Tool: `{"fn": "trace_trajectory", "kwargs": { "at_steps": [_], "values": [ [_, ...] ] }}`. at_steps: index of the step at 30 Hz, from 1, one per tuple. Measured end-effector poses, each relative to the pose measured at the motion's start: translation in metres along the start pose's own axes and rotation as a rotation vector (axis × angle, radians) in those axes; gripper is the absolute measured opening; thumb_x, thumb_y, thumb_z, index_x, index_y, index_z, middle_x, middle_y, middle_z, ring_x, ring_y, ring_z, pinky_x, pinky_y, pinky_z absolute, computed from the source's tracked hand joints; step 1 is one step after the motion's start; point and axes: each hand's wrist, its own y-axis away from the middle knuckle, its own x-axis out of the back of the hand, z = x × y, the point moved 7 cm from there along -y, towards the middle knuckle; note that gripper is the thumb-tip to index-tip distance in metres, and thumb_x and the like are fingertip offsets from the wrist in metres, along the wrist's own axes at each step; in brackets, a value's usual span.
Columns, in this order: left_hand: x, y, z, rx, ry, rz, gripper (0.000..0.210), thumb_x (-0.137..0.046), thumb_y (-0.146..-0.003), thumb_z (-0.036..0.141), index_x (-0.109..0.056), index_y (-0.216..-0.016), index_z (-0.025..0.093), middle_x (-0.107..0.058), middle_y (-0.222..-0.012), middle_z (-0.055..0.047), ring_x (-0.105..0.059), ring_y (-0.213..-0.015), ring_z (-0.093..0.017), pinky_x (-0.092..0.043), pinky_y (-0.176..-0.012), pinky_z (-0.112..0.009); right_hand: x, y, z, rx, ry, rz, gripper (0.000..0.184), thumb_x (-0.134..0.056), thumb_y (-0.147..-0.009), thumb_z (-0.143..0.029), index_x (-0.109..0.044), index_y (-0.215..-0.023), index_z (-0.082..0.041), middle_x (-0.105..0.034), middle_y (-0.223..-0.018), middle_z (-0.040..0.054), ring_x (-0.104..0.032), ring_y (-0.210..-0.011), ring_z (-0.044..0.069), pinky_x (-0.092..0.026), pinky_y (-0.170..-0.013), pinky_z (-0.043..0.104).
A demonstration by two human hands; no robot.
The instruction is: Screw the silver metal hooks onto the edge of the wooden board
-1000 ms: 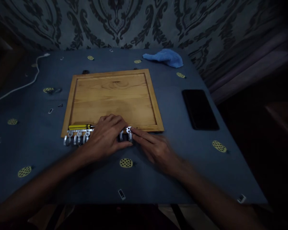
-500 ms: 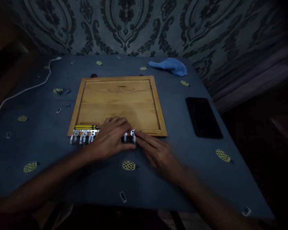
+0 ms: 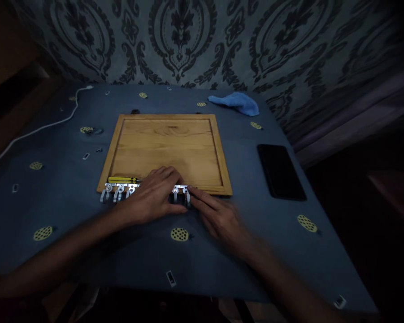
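Observation:
A wooden panel point(image 3: 168, 148) with a raised frame lies flat on the cloth. Along its near edge runs a metal hook rail point(image 3: 120, 186) with several curved hooks hanging over the side. My left hand point(image 3: 156, 193) is closed over the rail's middle, fingers on the panel side and thumb below, hiding part of it. At the rail's right end, my right hand point(image 3: 222, 220) presses its fingertips together against the last hook; anything small between them is hidden. A yellow and black screwdriver point(image 3: 123, 179) rests on the panel just behind the rail, its shaft running under my left hand.
To the right lies a black phone or tablet point(image 3: 280, 172). A blue cloth point(image 3: 237, 102) is crumpled at the back. On the left are a white cable point(image 3: 50, 126), a loose hook point(image 3: 97, 131) and small screws point(image 3: 99, 150). A patterned curtain point(image 3: 178, 40) hangs behind the table.
The whole view has shifted slightly, with the table appearing a little lower. Both hands keep their places at the hook rail, with little visible movement.

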Motion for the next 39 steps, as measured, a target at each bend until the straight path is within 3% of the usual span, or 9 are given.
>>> {"fn": "trace_trajectory", "kwargs": {
  "at_steps": [13,21,28,33,39],
  "values": [
    [-0.006,-0.002,0.004,-0.014,-0.131,0.024,0.046,-0.080,-0.083,0.052,-0.062,-0.107,0.017,-0.063,-0.112,-0.007,-0.056,-0.107,-0.029,-0.044,-0.091,-0.043,0.001,-0.004,-0.003,-0.027,0.008,-0.026,0.044,-0.053,-0.095,-0.002,-0.067,-0.134,-0.017,-0.069,-0.140,0.0148,-0.078,-0.105,0.026,-0.068,-0.090,0.040],
    [-0.005,-0.001,0.007,0.001,-0.115,0.022,0.038,-0.081,-0.085,0.042,-0.064,-0.108,0.017,-0.066,-0.109,-0.006,-0.058,-0.106,-0.028,-0.044,-0.091,-0.043,0.002,-0.004,-0.005,-0.027,0.006,-0.033,0.043,-0.052,-0.096,-0.002,-0.067,-0.134,-0.017,-0.066,-0.143,0.0142,-0.079,-0.100,0.025,-0.069,-0.086,0.041],
    [-0.004,-0.002,0.005,-0.042,-0.088,0.042,0.036,-0.076,-0.088,0.048,-0.064,-0.106,0.019,-0.068,-0.109,-0.006,-0.061,-0.105,-0.028,-0.045,-0.088,-0.042,0.011,0.003,-0.003,-0.020,-0.111,0.069,0.047,-0.050,-0.099,-0.003,-0.059,-0.144,-0.014,-0.066,-0.143,0.0171,-0.070,-0.124,0.026,-0.065,-0.099,0.042],
    [-0.002,0.001,0.007,-0.099,-0.065,0.102,0.036,-0.077,-0.088,0.047,-0.063,-0.106,0.019,-0.068,-0.106,-0.005,-0.063,-0.099,-0.025,-0.044,-0.084,-0.040,0.015,0.005,-0.002,-0.011,-0.106,0.127,0.050,-0.050,-0.098,-0.001,-0.058,-0.145,-0.014,-0.069,-0.138,0.0165,-0.071,-0.123,0.024,-0.065,-0.099,0.041],
    [0.000,0.002,0.011,-0.107,-0.068,0.124,0.034,-0.077,-0.089,0.043,-0.062,-0.108,0.019,-0.068,-0.105,-0.005,-0.063,-0.099,-0.025,-0.043,-0.084,-0.040,0.012,0.003,-0.002,-0.032,-0.101,0.083,0.050,-0.050,-0.097,0.000,-0.059,-0.144,-0.012,-0.068,-0.141,0.0159,-0.071,-0.122,0.025,-0.066,-0.098,0.040]
  ]
}}
